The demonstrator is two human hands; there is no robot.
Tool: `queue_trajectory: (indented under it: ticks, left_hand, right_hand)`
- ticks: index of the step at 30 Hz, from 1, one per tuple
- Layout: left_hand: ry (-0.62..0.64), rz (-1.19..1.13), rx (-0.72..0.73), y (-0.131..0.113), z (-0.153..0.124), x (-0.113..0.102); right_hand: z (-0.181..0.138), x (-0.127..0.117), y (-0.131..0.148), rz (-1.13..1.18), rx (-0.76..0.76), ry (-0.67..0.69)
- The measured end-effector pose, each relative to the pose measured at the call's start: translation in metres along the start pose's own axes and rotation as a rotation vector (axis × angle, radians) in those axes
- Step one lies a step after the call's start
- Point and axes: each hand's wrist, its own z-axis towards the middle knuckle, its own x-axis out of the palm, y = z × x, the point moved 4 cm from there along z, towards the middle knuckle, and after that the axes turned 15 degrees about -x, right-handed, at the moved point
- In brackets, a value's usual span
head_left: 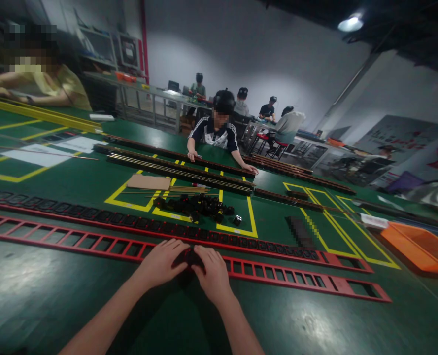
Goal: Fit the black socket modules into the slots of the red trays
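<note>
My left hand (165, 261) and my right hand (212, 270) meet over the near red slotted strip (278, 273), their fingers closed around a small black part (192, 257). Fingers cover most of that part, so its exact kind does not show. Square openings run along the near strip, and green table shows through them. Just behind it lies a second red strip (346, 263), its slots largely filled with a row of black square pieces (170, 228). Beyond the strips, a loose pile of small black parts (204, 206) rests on the table, with one shiny piece (237, 220) at its right.
Long dark rails (182, 170) cross the green table (74, 305) beyond the pile, beside a cardboard piece (149, 182). An orange bin (421, 246) stands at right. Opposite, a co-worker (219, 125) reaches over the rails; another person (52, 84) leans on the table at left.
</note>
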Motion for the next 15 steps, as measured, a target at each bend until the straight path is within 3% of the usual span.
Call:
queue_trajectory:
  ticks: [15]
  left_hand:
    - [-0.025, 0.044, -0.018, -0.0048, -0.0013, 0.0013]
  right_hand:
    - [0.0036, -0.003, 0.0035, 0.0, 0.019, 0.028]
